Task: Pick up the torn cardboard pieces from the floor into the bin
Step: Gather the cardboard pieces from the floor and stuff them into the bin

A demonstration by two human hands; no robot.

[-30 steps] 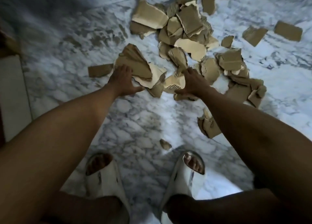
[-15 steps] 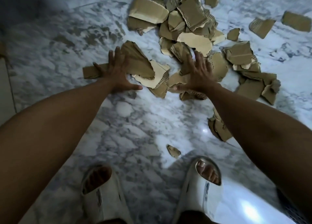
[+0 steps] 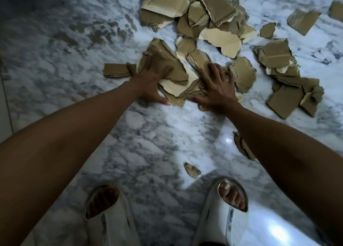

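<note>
Both hands lie spread, palms down, on the near edge of a heap of torn cardboard pieces (image 3: 219,39) scattered over a white and grey marble floor (image 3: 148,134). On the left, the left hand (image 3: 151,80) has its fingers splayed wide across a large brown piece (image 3: 167,63) that rests on a paler cream sheet (image 3: 176,87); its thumb reaches out to the side along the floor at the sheet's lower edge, and nothing is closed inside the hand. Just left of that hand a narrow brown strip (image 3: 115,70) lies flat on the marble, its near end touching the little finger. Opposite it, the right hand (image 3: 216,87) is likewise flat and open, fingers fanned over several crumpled, corrugated scraps, with a rounded brown piece (image 3: 243,75) just beside its fingertips. Neither hand has lifted anything; the pieces under them sit on the floor. More cardboard spreads beyond and to the right, including a cluster of folded pieces (image 3: 289,89) and a loose square piece (image 3: 304,21) near the upper right. One small scrap (image 3: 192,169) lies alone close to the feet, and another stack (image 3: 243,147) shows partly from under the right forearm. Two white open-toed slippers (image 3: 222,218) stand on the marble at the bottom of the view.
</note>
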